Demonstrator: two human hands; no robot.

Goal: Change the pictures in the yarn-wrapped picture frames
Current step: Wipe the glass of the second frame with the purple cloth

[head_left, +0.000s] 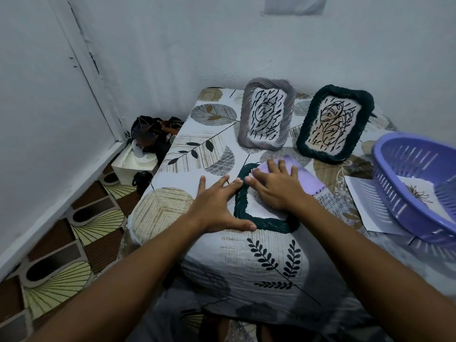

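Near the front middle of the table point(172, 134), a dark green yarn-wrapped frame point(261, 222) lies flat on the leaf-patterned tablecloth point(271, 262). Its white inside shows at the near left; the rest is covered. The person's right hand point(276, 191) lies palm down on the frame with fingers spread, pressing a lilac cloth point(308, 178) that pokes out at the far right of the hand. The left hand point(219, 206) lies flat and open just left of the frame, its fingers reaching the frame's left edge and its thumb resting at the near left corner. Neither hand grips anything; both are spread and pressing down, side by side.

Farther back, two more frames stand tilted against the wall point(222, 45). The grey frame point(266, 114) on the left holds a picture of black dashes and a loose swirl. The green standing frame point(335, 122) to its right holds a picture of black scribbles on a pinkish ground.

At the right edge of the table sits a purple plastic basket point(404, 193) with slotted sides, a drawing on paper point(419, 191) inside it. A white sheet point(362, 193) lies partly under the basket.

On the patterned floor point(74, 230) to the left of the table, in the corner, sit a white box point(133, 166) and a dark bag point(153, 134).
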